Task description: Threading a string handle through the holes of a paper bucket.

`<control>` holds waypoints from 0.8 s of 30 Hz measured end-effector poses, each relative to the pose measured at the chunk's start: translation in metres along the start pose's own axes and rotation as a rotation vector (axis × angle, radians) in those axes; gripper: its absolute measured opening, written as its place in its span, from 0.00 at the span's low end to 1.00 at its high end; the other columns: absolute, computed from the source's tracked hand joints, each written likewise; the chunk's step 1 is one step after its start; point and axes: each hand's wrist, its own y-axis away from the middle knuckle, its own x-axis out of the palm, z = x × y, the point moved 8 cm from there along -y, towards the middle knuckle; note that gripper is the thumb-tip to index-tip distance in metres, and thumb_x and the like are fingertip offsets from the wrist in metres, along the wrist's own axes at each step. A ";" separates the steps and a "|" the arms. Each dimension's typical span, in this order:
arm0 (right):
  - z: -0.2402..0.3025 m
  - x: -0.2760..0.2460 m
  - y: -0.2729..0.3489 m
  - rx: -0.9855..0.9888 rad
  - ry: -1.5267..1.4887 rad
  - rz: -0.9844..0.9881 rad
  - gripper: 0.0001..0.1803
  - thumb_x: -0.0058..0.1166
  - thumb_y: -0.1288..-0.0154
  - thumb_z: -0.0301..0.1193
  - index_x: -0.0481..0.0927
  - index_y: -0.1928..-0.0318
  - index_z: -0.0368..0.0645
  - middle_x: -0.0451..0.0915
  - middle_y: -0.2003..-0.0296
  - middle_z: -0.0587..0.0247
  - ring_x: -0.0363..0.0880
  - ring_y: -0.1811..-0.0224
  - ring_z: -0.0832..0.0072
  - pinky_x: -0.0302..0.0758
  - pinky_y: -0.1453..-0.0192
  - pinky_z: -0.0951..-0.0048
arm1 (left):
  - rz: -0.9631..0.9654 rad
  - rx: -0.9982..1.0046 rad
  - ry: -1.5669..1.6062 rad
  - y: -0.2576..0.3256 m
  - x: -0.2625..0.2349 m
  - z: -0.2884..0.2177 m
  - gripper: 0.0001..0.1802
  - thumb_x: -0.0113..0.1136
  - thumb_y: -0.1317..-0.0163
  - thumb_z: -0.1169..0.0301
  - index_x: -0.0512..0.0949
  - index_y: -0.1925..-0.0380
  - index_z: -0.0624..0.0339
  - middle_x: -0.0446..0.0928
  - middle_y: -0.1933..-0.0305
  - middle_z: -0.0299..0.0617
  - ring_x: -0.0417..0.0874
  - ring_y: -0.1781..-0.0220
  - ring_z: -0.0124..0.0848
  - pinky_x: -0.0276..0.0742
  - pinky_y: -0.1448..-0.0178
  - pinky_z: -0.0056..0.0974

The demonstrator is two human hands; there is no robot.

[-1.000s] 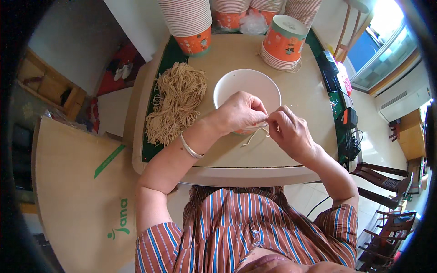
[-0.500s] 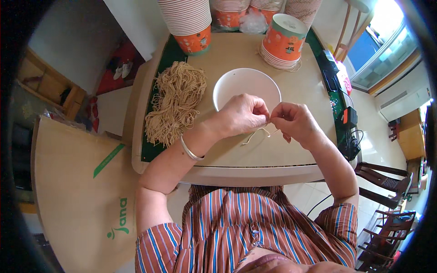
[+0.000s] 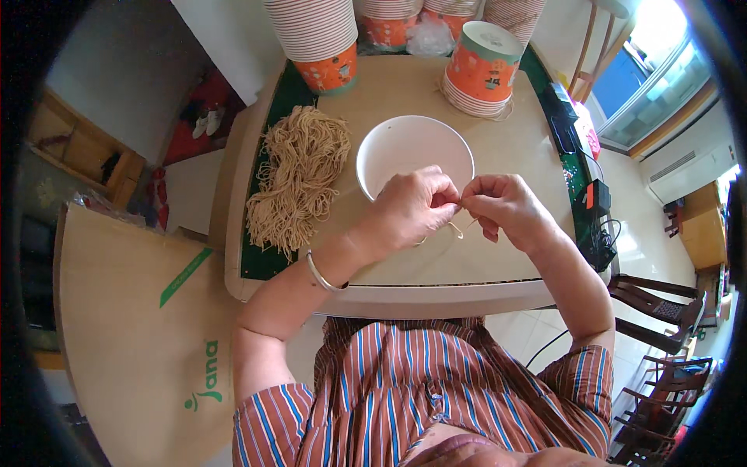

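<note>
- Thin tan noodle strand (image 3: 455,227), pinched between both hands just over the near rim of the round white bowl (image 3: 412,148); loose end curling down toward the table.
- Left hand (image 3: 408,208) closed, fingers (image 3: 445,201) narrowed to a pinch on the strand; silver bangle (image 3: 323,272) on that wrist.
- Right hand (image 3: 506,206) closed likewise, fingers (image 3: 473,201) meeting the left ones tip to tip on the same strand, apparently to pull or part it.
- Held low and close to the bowl, probably so that pieces can drop straight in; bowl looks empty.
- Heap of tan dry noodles (image 3: 296,175) lying at the left of the beige round-cornered table (image 3: 436,272), partly over its dark green edge strip, within easy reach of the left hand.
- Orange paper cup with pale green band and white lid (image 3: 484,66) standing behind the bowl on a short stack of white lids.
- Tall stack of nested paper cups, white-ribbed above with an orange printed one lowest (image 3: 319,43), at the far left corner; more such stacks along the far edge.
- Pale brown board with a green logo and a green stripe (image 3: 140,335) lying below the table at the left.
</note>
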 end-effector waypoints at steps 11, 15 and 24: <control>-0.007 0.003 0.000 0.112 -0.181 0.104 0.09 0.65 0.34 0.30 0.84 0.62 0.35 0.73 0.79 0.73 0.67 0.82 0.85 0.66 0.81 0.78 | -0.108 0.306 -0.433 0.010 0.003 -0.024 0.05 0.64 0.37 0.71 0.82 0.64 0.60 0.79 0.61 0.45 0.82 0.54 0.45 0.76 0.47 0.47; -0.007 0.002 0.000 0.117 -0.209 0.083 0.09 0.65 0.34 0.30 0.84 0.62 0.36 0.74 0.78 0.72 0.66 0.83 0.85 0.66 0.80 0.78 | -0.228 0.375 -0.514 0.014 0.002 -0.033 0.06 0.66 0.40 0.73 0.80 0.64 0.58 0.78 0.63 0.44 0.82 0.57 0.44 0.77 0.50 0.47; -0.010 0.002 -0.002 0.094 -0.238 0.108 0.08 0.62 0.31 0.30 0.83 0.61 0.37 0.73 0.79 0.73 0.66 0.85 0.87 0.66 0.81 0.79 | -0.257 0.382 -0.432 0.014 -0.001 -0.029 0.07 0.68 0.42 0.75 0.79 0.65 0.59 0.78 0.65 0.43 0.82 0.60 0.45 0.78 0.53 0.47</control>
